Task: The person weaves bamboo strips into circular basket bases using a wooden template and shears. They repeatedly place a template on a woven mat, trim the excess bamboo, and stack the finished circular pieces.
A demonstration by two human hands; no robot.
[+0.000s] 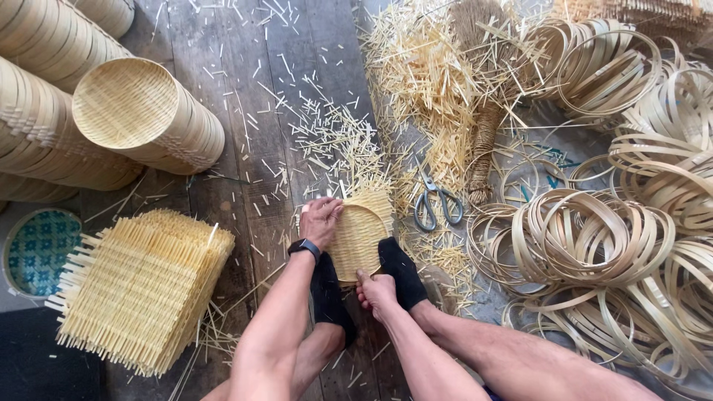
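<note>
Head view, looking down at a dark plank floor (245, 89) strewn with bamboo slivers: the left hand (321, 220) lies over the upper left edge of a round woven bamboo tray (358, 239), fingers curled onto its rim, a black smartwatch (304, 247) on that wrist. The right hand (376, 292) pinches the tray's lower edge, thumb on top. The tray sits on the floor between two feet in black socks (401, 271), which press against its sides. Just right of the tray lie scissors (437, 202) with pale handles. Further right, heaps of coiled bamboo hoops (594, 238) spread across the floor. At lower left stands a stack of square woven mats (141, 286) with loose ends sticking out. At upper left, rows of finished trays (137, 111) lie stacked on their sides
</note>
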